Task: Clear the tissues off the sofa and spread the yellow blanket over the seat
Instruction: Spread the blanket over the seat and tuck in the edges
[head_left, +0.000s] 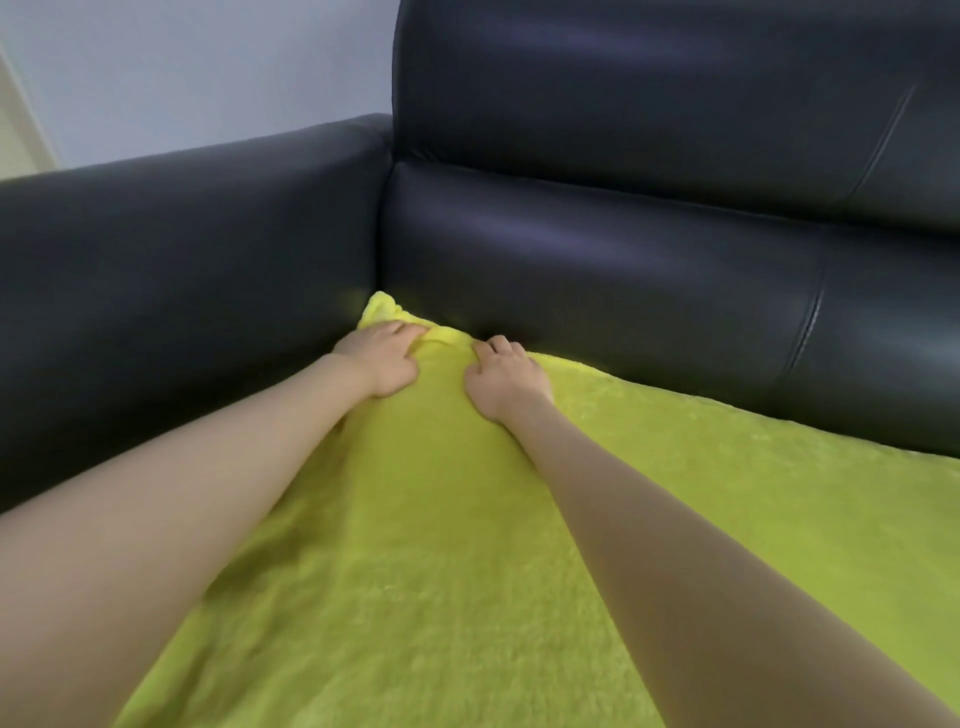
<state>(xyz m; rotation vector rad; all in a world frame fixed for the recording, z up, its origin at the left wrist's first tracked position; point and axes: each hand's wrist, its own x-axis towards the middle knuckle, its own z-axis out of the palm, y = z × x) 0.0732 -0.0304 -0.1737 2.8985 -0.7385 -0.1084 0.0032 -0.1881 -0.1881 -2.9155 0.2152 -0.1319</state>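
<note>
The fluffy yellow blanket (441, 545) lies spread over the seat of the black leather sofa (623, 260). Its far left corner is bunched in the angle between the armrest and the backrest. My left hand (379, 358) rests on that corner by the armrest, fingers curled into the cloth. My right hand (506, 376) lies just to its right at the foot of the backrest, fingers bent and gripping a fold of the blanket's far edge. No tissues are in view.
The sofa's armrest (182, 249) runs along the left and the padded backrest fills the top and right. A pale wall (208, 67) shows behind the armrest. The blanket's far edge follows the backrest to the right.
</note>
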